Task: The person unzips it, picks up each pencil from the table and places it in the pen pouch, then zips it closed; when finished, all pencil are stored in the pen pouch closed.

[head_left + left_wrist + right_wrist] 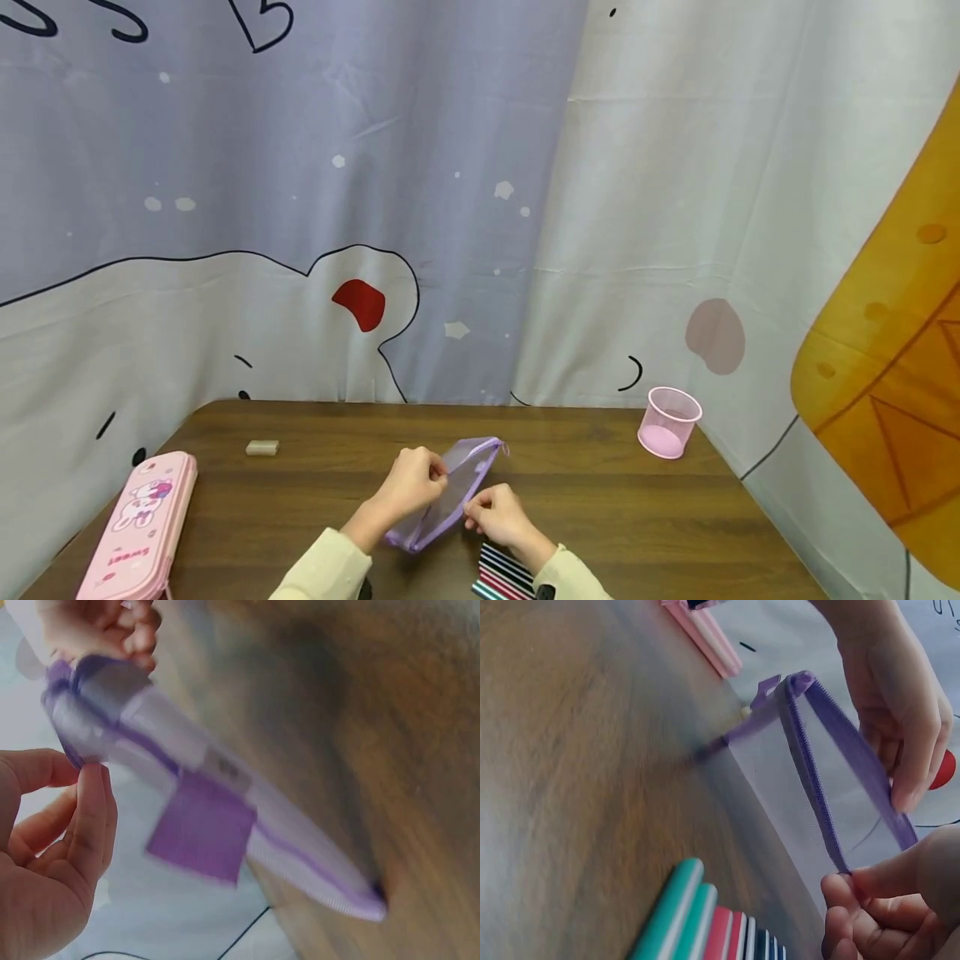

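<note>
Between my two hands is a purple mesh zipper pouch (467, 477), tilted above the wooden table. My left hand (414, 483) pinches one edge of its opening between thumb and fingers. My right hand (501, 518) pinches the facing zipper edge (810, 772). In the right wrist view the two edges stand apart, so the mouth gapes. A purple fabric tab (204, 829) hangs from the pouch's side in the left wrist view. Just below my right hand lies a row of several pens (502, 573) with black, red and green barrels, partly hidden by the wrist.
A pink pencil case (141, 527) lies at the table's left edge. Toward the back left is a small pale eraser-like block (262, 448). A pink mesh cup (669, 423) stands at the back right. A printed curtain (465, 208) hangs behind the wooden table (600, 483).
</note>
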`<state>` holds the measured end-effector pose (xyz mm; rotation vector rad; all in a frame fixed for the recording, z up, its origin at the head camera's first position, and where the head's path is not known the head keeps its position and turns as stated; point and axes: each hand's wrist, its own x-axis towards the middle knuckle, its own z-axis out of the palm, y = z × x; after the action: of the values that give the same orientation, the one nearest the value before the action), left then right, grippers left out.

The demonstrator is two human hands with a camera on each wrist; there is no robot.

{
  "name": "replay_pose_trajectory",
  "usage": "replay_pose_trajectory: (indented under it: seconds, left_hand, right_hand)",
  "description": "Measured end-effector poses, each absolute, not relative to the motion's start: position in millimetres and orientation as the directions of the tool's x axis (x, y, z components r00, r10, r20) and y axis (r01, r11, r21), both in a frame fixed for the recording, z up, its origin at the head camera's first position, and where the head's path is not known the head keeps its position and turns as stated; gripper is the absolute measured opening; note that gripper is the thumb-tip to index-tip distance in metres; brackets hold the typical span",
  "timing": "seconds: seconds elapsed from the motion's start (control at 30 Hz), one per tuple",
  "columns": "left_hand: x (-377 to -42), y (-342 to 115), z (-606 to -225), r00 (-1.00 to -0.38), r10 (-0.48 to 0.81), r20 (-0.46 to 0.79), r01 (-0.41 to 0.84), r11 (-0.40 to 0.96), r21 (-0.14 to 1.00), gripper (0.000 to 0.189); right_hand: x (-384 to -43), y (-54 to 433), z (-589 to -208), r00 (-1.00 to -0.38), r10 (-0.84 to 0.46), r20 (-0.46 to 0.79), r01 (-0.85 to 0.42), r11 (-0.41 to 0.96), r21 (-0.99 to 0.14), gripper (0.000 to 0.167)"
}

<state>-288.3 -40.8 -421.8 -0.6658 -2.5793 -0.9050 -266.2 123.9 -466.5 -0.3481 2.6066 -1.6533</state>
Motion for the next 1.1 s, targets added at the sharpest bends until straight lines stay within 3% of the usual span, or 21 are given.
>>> replay_pose_trajectory:
  seconds: [0.33,0.63,0.8,0.97,1.1]
  left_hand:
    - [-289,-58,-404,-0.852,0.261,0.454,0.495,0.686,0.533,0.009]
    - [-288,-60,-403,-0.870,0.225,0.439,0.461,0.687,0.562,0.007]
    - [-287,-59,-406,-0.880,0.203,0.430,0.445,0.669,0.596,0.005]
    - [-287,-57,-409,-0.890,0.197,0.412,0.432,0.652,0.622,0.004]
    - [-287,-56,-410,-0.893,0.195,0.405,0.427,0.649,0.630,0.005]
  right_hand:
    - [-267,133,-471,-0.982,-0.172,0.081,-0.164,0.553,-0.817,0.012]
    - [-268,135,-472,-0.983,-0.181,0.040,-0.126,0.493,-0.861,0.013]
    - [-268,139,-468,-0.972,-0.225,0.067,-0.170,0.473,-0.865,0.015]
    - [-261,167,-462,-0.923,-0.356,0.143,-0.356,0.654,-0.667,0.010]
    - [-247,196,-456,-0.865,-0.482,0.139,-0.482,0.720,-0.498,0.006]
